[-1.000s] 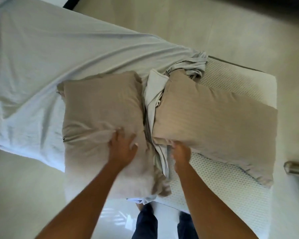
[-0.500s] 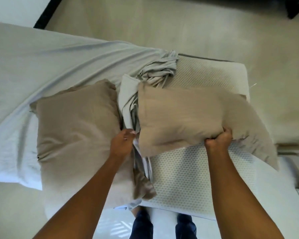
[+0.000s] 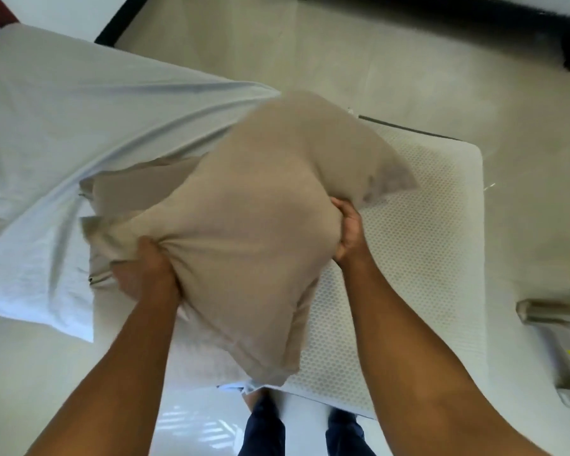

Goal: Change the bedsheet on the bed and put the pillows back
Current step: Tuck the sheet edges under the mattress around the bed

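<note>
A beige pillow (image 3: pixel 260 232) is raised off the bed, blurred with motion, and held in both hands. My left hand (image 3: pixel 145 264) grips its near left edge with bunched fabric. My right hand (image 3: pixel 349 232) grips its right side. Beneath it lies a second beige pillow (image 3: pixel 139 182), mostly hidden, only its far left part showing. A pale blue bedsheet (image 3: pixel 79 126) covers the left part of the bed. The bare white mattress (image 3: pixel 425 225) with a dotted quilted cover is exposed on the right.
Pale tiled floor (image 3: pixel 310 54) surrounds the bed. A metal fixture (image 3: pixel 560 324) stands at the right edge. A dark strip of furniture (image 3: pixel 474 14) runs along the top. My legs in dark trousers (image 3: pixel 264 422) are at the bed's near edge.
The right pillow has been lifted and swung left over the left pillow. My left hand left the bunched sheet and took hold of this pillow. The bunched sheet is now hidden.
</note>
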